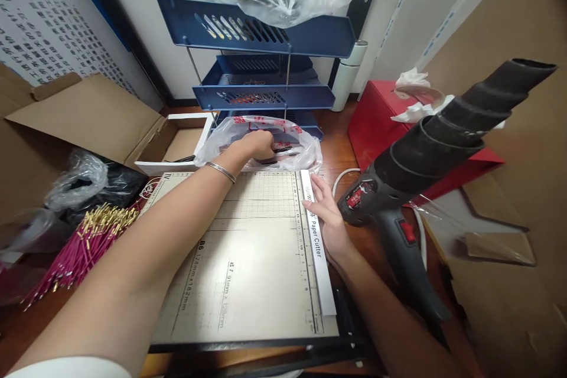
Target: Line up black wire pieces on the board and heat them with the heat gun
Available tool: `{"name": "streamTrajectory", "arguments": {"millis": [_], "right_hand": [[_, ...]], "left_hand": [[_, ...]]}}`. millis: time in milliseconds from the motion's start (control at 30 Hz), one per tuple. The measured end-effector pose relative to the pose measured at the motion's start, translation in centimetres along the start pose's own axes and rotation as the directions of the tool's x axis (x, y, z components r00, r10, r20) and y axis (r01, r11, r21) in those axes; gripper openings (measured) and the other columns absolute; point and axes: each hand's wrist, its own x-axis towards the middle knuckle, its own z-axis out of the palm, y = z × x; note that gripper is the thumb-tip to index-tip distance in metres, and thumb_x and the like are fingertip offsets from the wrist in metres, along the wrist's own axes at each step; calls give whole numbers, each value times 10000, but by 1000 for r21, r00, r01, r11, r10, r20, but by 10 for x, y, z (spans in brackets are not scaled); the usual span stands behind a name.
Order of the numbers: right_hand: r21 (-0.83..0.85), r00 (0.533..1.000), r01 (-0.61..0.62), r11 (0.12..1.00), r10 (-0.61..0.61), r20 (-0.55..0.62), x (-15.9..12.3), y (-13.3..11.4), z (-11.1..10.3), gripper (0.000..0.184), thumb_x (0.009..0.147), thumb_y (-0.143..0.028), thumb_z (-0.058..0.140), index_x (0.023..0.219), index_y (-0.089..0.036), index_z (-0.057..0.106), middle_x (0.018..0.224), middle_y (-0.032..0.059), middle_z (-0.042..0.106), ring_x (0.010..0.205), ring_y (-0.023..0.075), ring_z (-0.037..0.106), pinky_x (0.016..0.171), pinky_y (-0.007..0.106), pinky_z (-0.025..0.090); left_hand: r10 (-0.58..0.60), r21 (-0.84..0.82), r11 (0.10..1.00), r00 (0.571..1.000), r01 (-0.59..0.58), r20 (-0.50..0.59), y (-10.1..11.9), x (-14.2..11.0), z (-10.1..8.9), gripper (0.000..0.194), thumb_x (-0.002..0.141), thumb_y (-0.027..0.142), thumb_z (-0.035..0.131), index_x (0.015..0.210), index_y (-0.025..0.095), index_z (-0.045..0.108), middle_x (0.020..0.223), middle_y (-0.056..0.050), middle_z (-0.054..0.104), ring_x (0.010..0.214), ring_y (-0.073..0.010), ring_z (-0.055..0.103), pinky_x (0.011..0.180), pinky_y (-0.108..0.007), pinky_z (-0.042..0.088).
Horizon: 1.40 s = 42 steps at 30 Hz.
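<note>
My left hand [260, 144] reaches over the paper cutter [261, 260] into a clear plastic bag [305, 156] with red print. Its fingers are curled down inside, and what they grip, if anything, is hidden. Dark thin pieces [283, 150] show in the bag beside them. At the cutter's right side, my right hand [328, 218] has its fingers stretched out and apart. Its thumb touches the white strip [316, 242] marked "Paper Cutter", and the other fingers lie along that strip's outer edge.
A heat gun [390, 201] stands right of the cutter, before a red box [376, 112]. Behind the bag rises a blue tiered rack [261, 97]. At left are an open cardboard box [88, 115], a shallow white-edged box [183, 139] and a bundle of magenta gold-tipped strands [88, 242].
</note>
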Motion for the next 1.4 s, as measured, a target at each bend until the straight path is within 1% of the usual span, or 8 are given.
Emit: {"name": "streamTrajectory", "arguments": {"millis": [133, 300, 433, 633, 900, 1000, 1200, 1400], "right_hand": [[-12, 1000, 9, 1000, -9, 7, 0, 1, -1, 678, 714, -336, 804, 1353, -303, 581, 1640, 46, 539, 1583, 309, 434, 1372, 552, 241], [-33, 999, 28, 999, -27, 24, 1, 1, -2, 653, 724, -344, 798, 1343, -300, 596, 1625, 47, 553, 1576, 317, 440, 1361, 550, 267], [-31, 999, 36, 999, -35, 20, 2, 3, -1, 662, 712, -356, 801, 1340, -299, 599, 1614, 43, 563, 1560, 319, 456, 1364, 560, 259], [-19, 1000, 28, 999, -29, -9, 2, 2, 1, 644, 681, -353, 812, 1285, -286, 601, 1583, 59, 590, 1535, 323, 487, 1358, 560, 271], [-55, 1000, 13, 998, -13, -5, 2, 0, 1, 669, 649, -378, 818, 1273, -297, 589, 1592, 57, 581, 1564, 329, 452, 1367, 574, 237], [-38, 1000, 8, 999, -9, -16, 2, -1, 1, 660, 652, -379, 821, 1265, -299, 591, 1594, 57, 578, 1573, 331, 441, 1367, 578, 235], [15, 999, -27, 1000, 28, -17, 0, -3, 2, 602, 735, -438, 786, 1287, -283, 605, 1594, 62, 582, 1576, 315, 441, 1360, 542, 275], [-19, 999, 40, 999, -40, -34, 3, 8, -1, 628, 730, -355, 832, 1313, -305, 605, 1554, 45, 621, 1559, 310, 465, 1353, 554, 294]], "left_hand": [[-89, 42, 995, 996, 89, -1, 2, -4, -6, 315, 780, 372, 737, 1010, 199, 863, 973, -118, 822, 870, -265, 706, 785, -325, 481], [-90, 37, 995, 994, 92, -54, -1, -17, -13, 372, 911, 323, 632, 1200, 218, 842, 1193, -104, 820, 1009, -252, 713, 842, -309, 473], [-60, -45, 998, 989, 54, -136, -11, -40, -23, 332, 932, 344, 640, 1170, 252, 852, 1154, -57, 836, 1022, -232, 725, 868, -277, 480], [-82, -222, 975, 972, 32, -220, -21, -77, -33, 313, 933, 315, 697, 1164, 171, 851, 1128, -85, 831, 1020, -245, 730, 925, -303, 498], [-111, -116, 989, 972, 88, -206, 2, -51, -17, 320, 963, 294, 631, 1177, 215, 855, 1173, -97, 828, 1035, -252, 730, 876, -315, 474], [-62, -147, 989, 981, 35, -183, 10, -53, -19, 346, 973, 300, 611, 1202, 188, 845, 1168, -129, 825, 988, -254, 732, 842, -335, 473], [101, -276, 949, 978, -150, -184, 25, -117, -28, 280, 965, 299, 639, 1127, 227, 857, 1102, -64, 836, 964, -215, 746, 893, -323, 523], [181, -256, 944, 976, -206, -116, 49, -183, 2, 269, 1021, 313, 604, 1101, 265, 856, 1065, -76, 821, 971, -220, 743, 917, -344, 560]]}}
